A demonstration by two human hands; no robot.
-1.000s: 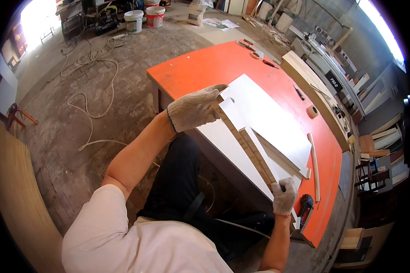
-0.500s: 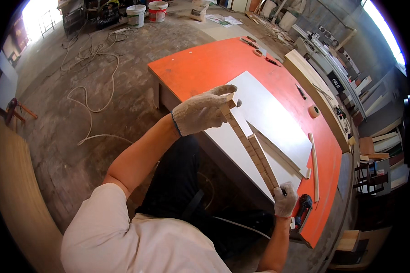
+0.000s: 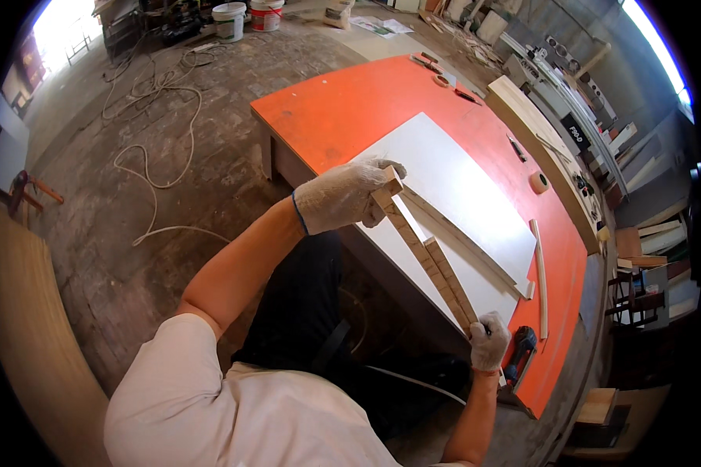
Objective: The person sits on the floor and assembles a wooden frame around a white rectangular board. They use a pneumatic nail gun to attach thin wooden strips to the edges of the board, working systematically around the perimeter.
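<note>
Both of my hands wear whitish work gloves. My left hand grips the far end of a long wooden strip, fingers curled round its squared tip. A shorter wooden strip lies along the near half of it; whether the two are joined I cannot tell. At the near end my right hand is closed on the wood, partly hiding the ends there. The strips are held slanting above a white board on the orange-topped table. Another wooden strip lies along the board.
A cordless power tool rests at the table's near right corner, beside a thin pale strip. Farther along are a tape roll and hand tools. A long timber piece borders the right side. Loose cable crosses the floor at left.
My left hand has come down slightly, lowering the far end of the strip. My right hand has barely moved. The table appears a little higher in the picture.
</note>
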